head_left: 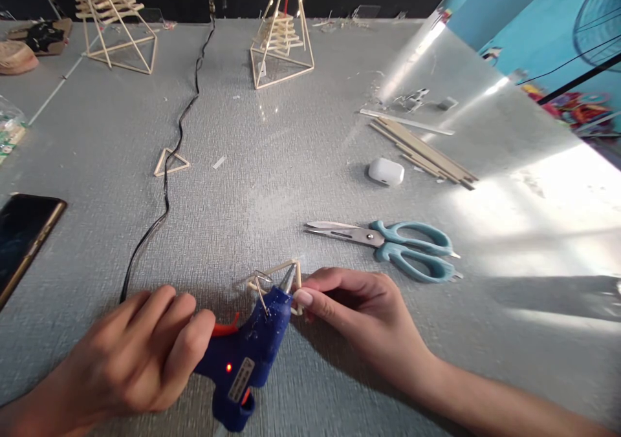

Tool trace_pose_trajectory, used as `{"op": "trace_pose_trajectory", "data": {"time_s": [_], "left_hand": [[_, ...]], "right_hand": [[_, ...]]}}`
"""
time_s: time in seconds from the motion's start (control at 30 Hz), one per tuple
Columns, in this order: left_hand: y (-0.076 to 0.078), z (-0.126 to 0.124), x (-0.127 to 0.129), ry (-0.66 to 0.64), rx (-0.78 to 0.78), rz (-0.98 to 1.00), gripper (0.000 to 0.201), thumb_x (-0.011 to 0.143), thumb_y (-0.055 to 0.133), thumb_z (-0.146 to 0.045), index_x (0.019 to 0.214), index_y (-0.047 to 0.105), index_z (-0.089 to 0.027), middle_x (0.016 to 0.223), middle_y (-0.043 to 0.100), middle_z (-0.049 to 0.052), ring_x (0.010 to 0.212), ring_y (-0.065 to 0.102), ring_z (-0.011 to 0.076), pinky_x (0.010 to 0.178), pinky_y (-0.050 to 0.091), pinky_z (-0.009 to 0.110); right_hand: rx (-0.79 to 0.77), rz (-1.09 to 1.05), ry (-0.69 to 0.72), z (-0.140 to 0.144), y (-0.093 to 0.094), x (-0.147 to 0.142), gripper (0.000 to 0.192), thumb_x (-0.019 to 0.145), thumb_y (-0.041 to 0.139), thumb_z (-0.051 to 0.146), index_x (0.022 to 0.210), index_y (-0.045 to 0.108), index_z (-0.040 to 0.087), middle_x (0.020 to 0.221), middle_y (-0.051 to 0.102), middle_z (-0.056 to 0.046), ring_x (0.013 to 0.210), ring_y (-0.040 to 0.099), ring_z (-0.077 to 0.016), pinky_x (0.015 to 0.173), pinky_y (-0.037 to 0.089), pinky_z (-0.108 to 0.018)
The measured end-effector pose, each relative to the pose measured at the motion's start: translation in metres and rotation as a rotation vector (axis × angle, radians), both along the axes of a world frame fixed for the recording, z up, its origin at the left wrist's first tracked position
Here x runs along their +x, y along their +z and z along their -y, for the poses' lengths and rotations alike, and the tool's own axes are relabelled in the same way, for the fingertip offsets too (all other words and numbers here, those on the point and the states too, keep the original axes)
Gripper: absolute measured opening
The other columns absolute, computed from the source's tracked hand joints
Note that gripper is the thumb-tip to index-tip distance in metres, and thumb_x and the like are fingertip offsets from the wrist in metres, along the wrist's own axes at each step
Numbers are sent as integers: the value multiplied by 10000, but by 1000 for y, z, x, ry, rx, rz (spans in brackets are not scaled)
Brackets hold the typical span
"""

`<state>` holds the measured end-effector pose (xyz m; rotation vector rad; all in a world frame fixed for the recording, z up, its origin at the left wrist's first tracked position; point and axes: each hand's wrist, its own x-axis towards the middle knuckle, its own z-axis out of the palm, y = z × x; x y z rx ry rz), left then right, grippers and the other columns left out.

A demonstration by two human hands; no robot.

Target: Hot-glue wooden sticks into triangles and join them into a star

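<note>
Head view: the left hand (145,353) is gripping the blue glue gun (264,340) while the right hand (361,308) is pinching a small wooden triangle (298,277) at the nozzle (288,278), apparently steadying one corner there; scissors (361,234) are lying just beyond, seemingly within reach.

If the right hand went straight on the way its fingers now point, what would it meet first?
Beyond the small wooden frame it holds, the right hand would probably meet the front end of the blue glue gun; the exact depth is unclear.
</note>
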<state>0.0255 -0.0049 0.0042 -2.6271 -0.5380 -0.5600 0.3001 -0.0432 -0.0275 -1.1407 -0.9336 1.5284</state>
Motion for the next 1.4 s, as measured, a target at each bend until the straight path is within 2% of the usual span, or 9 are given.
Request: {"op": "trace_pose_trajectory", "data": {"time_s": [0.17,0.37,0.57,0.77,0.9,1.17,1.4], "left_hand": [[-1,1,-1,5,-15,8,115,990,535,-104,954,641,-131,767,654,54,703,658,219,525,499,362],[-2,2,-3,3,-62,24,123,984,527,-79,963,641,-120,777,652,63,717,657,231,559,533,374],[-4,3,-5,-7,-57,23,121,982,528,-79,976,646,-103,809,659,78,740,673,251,553,536,383],[-1,2,-3,4,-56,28,162,988,493,-69,968,645,-124,785,663,60,722,674,227,543,533,360],[0,2,-2,5,-58,36,163,1006,490,-101,967,643,-140,771,671,45,711,673,207,552,538,344],[1,0,0,-27,-61,21,107,975,536,-63,969,633,-109,741,671,59,693,681,233,501,485,349],[1,2,-3,-6,-65,23,147,983,506,-62,980,642,-119,765,676,58,715,684,231,566,536,365]], "right_hand": [[-37,-33,-1,4,-6,0,31,822,845,266,842,822,271,831,793,-20,730,708,-130,652,573,-238],[11,33,-30,3,-5,-2,43,807,854,280,830,821,266,820,791,-27,711,700,-142,634,570,-251],[49,81,-22,3,-4,-1,33,817,847,267,835,822,281,818,795,-19,714,701,-128,639,560,-227],[30,66,-27,3,-5,-1,32,819,846,277,838,820,278,836,797,-23,732,700,-137,655,565,-243],[51,112,-23,2,-3,-1,31,814,850,278,824,821,276,818,799,-21,715,704,-125,644,557,-218],[66,96,-10,2,-4,-1,23,837,831,281,856,820,286,837,806,-19,730,712,-122,667,567,-211],[120,156,-28,-2,3,-2,31,822,838,260,812,817,281,777,799,-1,685,706,-93,626,556,-148]]}}
